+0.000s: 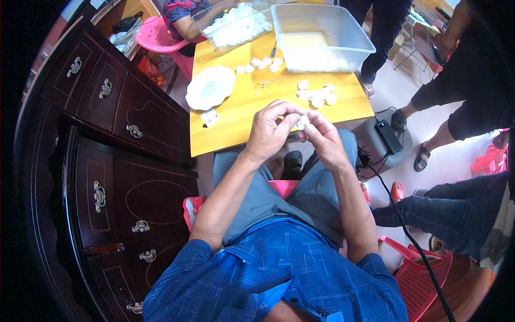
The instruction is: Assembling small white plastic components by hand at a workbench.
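Between the fingertips of both hands, just over the near edge of the table, is a small white plastic piece (302, 123). My left hand (271, 131) pinches it from one side, and my right hand (324, 138) closes on it from the other. Its exact kind is too small to make out. Beyond my right hand lies a loose group of similar white pieces (317, 96). Another row of white pieces (261, 63) sits farther back, with a few tiny parts (264, 83) in front of it. A white scalloped plate (197, 95) rests at the left.
The yellow wooden table (236, 129) bears a clear tub (327, 40) and another clear tub filled with white pieces (238, 27). A dark wooden cabinet (145, 177) stands at my left. A person on a pink chair (154, 35) sits across; others stand at right near a black cable (399, 206).
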`<state>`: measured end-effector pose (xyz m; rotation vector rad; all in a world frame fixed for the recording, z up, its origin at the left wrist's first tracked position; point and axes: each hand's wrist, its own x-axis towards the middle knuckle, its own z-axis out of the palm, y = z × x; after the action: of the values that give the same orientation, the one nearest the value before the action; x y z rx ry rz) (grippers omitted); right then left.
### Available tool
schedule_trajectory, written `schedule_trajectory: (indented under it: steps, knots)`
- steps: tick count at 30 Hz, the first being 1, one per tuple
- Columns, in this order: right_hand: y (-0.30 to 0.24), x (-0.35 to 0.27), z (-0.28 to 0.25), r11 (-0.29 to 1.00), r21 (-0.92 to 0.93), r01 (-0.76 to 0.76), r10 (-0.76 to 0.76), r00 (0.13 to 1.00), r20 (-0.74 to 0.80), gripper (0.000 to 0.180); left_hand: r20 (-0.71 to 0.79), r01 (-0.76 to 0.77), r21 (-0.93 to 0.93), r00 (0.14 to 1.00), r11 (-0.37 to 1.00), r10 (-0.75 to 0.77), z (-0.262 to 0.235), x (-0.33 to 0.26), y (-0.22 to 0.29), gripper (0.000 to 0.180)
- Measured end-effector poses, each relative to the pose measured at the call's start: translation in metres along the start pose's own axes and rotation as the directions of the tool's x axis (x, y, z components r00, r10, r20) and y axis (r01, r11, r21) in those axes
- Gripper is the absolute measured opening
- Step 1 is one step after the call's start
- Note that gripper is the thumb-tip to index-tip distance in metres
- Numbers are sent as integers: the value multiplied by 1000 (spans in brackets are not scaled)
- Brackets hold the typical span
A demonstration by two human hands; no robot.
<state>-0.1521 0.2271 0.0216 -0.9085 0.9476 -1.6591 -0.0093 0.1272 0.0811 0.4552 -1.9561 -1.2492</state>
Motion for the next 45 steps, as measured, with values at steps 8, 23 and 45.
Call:
schedule_trajectory:
  steps: [8,23,45]
  knots:
    - [-2,0,2,1000,-12,3,-3,1000,1,35,27,23,-2,999,1000,-23,-2,0,5,11]
    - [-5,2,4,991,-134,11,-6,999,40,29,176,68,157,980,985,-96,-19,16,18,15]
    - [3,3,-2,950,312,-27,22,1000,18,37,66,-9,133,998,991,0,-19,20,25,18]
